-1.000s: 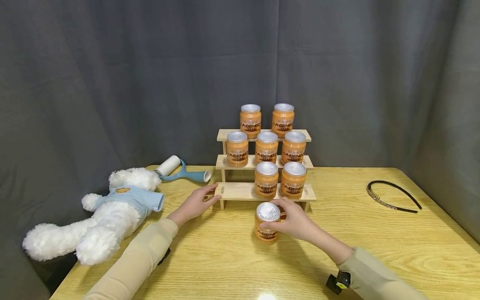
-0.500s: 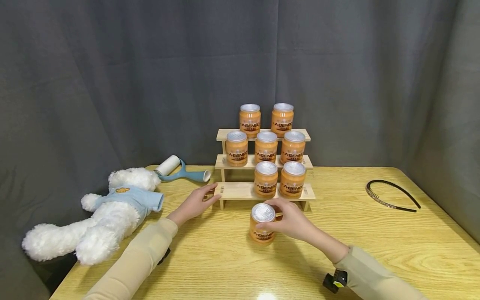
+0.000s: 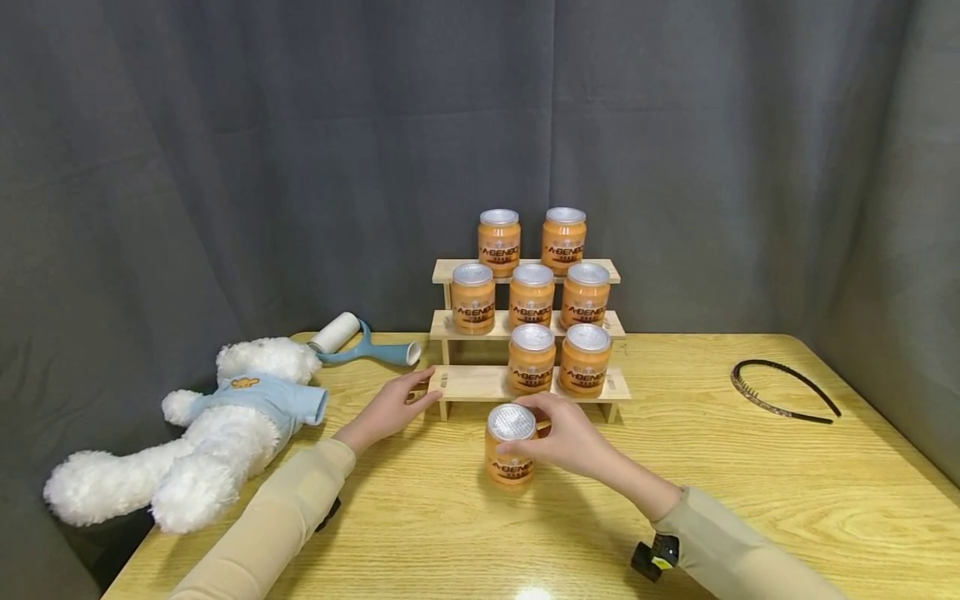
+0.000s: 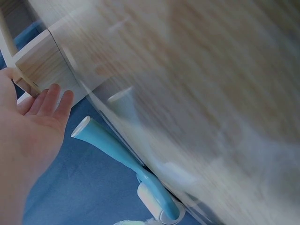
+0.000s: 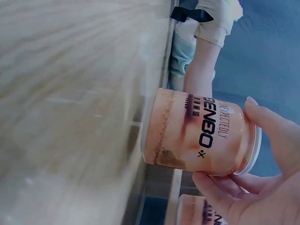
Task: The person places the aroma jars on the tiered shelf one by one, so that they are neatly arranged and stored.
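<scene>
My right hand (image 3: 564,435) holds an orange jar (image 3: 510,467) with a silver lid and dark lettering, thumb and fingers on opposite sides near the lid. The jar is upright and close over the table, in front of the bottom step; the right wrist view shows the jar (image 5: 187,131) side-on. At the left end of a three-step wooden display shelf (image 3: 472,382), my left hand (image 3: 386,410) has thumb and fingers on either side of the bottom board's end. Matching jars (image 3: 532,362) line the steps: two on the bottom, three in the middle, two on top.
Left on the table lie a white plush toy (image 3: 240,417) in a blue shirt and a blue-handled lint roller (image 3: 375,350). A black headband (image 3: 783,392) lies far right. A dark curtain (image 3: 300,167) hangs behind the table (image 3: 750,500).
My right hand has moved the jar leftward along the front of the shelf. My left hand has stayed at the shelf's left end.
</scene>
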{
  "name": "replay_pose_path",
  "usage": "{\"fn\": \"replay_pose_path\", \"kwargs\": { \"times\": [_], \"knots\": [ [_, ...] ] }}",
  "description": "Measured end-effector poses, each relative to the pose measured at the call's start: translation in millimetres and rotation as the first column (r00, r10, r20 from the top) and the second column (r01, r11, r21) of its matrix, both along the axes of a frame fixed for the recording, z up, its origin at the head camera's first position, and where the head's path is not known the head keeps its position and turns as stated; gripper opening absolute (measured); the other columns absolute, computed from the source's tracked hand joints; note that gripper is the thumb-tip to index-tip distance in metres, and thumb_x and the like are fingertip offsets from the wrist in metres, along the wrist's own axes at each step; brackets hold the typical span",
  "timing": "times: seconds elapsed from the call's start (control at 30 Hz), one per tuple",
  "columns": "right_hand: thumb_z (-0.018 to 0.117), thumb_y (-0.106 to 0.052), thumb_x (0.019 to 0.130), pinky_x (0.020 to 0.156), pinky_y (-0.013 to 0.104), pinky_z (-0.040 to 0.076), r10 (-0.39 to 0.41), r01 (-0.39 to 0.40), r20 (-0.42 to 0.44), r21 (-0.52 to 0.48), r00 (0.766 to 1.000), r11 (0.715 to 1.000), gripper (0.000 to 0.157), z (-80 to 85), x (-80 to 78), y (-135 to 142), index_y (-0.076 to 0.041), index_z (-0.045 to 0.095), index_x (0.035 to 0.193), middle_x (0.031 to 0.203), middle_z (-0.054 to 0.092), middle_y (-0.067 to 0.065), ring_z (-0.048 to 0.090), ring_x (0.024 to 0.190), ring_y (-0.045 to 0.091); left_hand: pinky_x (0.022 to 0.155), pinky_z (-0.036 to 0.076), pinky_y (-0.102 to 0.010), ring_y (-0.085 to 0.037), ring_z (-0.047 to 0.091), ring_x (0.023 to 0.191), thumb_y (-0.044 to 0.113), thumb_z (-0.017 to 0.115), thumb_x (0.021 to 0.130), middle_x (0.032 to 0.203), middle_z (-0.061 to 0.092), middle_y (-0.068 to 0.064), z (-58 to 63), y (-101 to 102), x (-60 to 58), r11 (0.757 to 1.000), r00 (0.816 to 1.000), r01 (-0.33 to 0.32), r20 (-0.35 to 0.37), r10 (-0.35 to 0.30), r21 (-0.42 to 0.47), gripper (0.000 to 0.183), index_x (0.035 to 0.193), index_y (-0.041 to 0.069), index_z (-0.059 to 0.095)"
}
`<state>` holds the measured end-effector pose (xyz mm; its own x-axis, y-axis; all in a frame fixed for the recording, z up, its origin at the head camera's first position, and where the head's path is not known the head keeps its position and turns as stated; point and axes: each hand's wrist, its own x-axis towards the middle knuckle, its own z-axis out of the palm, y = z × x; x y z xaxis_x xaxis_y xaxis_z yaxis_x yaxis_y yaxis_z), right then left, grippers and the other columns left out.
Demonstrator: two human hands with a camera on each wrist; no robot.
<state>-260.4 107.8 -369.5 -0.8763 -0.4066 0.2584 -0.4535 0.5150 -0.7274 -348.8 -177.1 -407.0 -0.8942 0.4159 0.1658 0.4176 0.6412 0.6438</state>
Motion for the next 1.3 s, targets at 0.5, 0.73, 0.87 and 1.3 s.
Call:
{"fn": "replay_pose_path", "kwargs": {
  "times": [0.5,0.73,0.87,1.3],
  "knots": [
    [0.079,-0.040,0.074,0.075,0.029,0.055,-0.049,0.047,-0.034,-0.062,0.998,0.997,0.069,26.6,-15.3,-21.8,-0.006,0.056,0.129,0.113,0.064,0.005,0.063,0.092,0.016,0.104,0.044,-0.044,-0.031,0.049,0.125,0.032,0.048,0.099,0.143,0.043,-0.017,-2.3,-0.5,-2.2,1.000,0.999,-0.002,-0.047,0.002,-0.016,0.054,0.144,0.004,0.037],
    [0.080,-0.033,0.075,0.075,0.030,0.056,-0.089,0.079,-0.091,-0.108,0.992,0.991,0.067,35.2,-24.8,-38.5,-0.003,0.055,0.129,0.112,0.065,0.010,0.065,0.092,0.019,0.102,0.045,-0.045,-0.032,0.051,0.123,0.031,0.049,0.099,0.142,0.044,-0.019,-1.1,0.7,0.0,1.000,0.998,-0.003,-0.057,0.002,-0.010,0.054,0.143,0.002,0.038],
    [0.081,-0.029,0.074,0.077,0.033,0.057,-0.102,0.085,-0.118,-0.141,0.988,0.986,0.066,36.0,-31.7,-47.1,0.000,0.055,0.129,0.117,0.063,0.012,0.064,0.095,0.022,0.102,0.045,-0.044,-0.032,0.051,0.122,0.030,0.049,0.099,0.142,0.044,-0.019,-1.2,1.4,0.4,1.000,0.998,-0.001,-0.066,0.001,-0.004,0.054,0.143,0.001,0.038],
    [0.079,-0.034,0.075,0.061,0.022,0.049,-0.176,0.158,-0.193,-0.108,0.965,0.982,0.066,29.8,-54.4,-63.5,0.002,0.056,0.126,0.099,0.063,0.008,0.056,0.076,0.015,0.101,0.046,-0.045,-0.033,0.053,0.121,0.029,0.050,0.099,0.140,0.046,-0.020,-2.5,0.4,-1.3,1.000,0.997,0.006,-0.081,-0.006,0.001,0.053,0.141,0.000,0.040]
  ]
}}
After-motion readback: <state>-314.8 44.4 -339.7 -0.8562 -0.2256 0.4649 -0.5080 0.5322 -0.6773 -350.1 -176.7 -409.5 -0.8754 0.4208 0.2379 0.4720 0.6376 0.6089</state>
